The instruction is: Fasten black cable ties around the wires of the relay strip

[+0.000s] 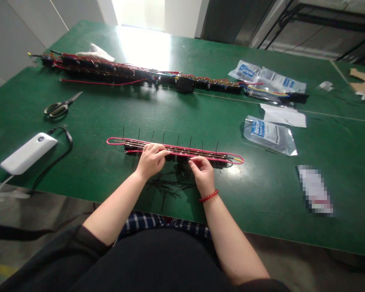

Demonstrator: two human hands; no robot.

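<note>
The left hand [150,160] lies over the middle of a slim bundled wire harness [207,155], its curled fingers [153,150] closed down on the strands. The right hand [202,174] sits just to their right, thumb and forefinger pinched narrowly on the harness, though the exact strand between them is hard to make out. The harness lies flat on a green-topped workbench [261,211], just ahead of the fingertips, with a glossy pink-red wire loop [182,149] around it and thin black cable ties [190,142] standing up along its far side. It looks light but springy, and the wires are likely slick, so it would probably handle best when held at the bundled middle rather than by the loop. A tangle of loose black tie offcuts [170,184] lies just below the fingers. Farther beyond them runs a longer, thicker harness [109,71] of black connectors and red wire. Steel scissors [59,107] and a white power bank [28,153] lie left of the fingers, a crinkled foil bag [269,136] to their right.
</note>
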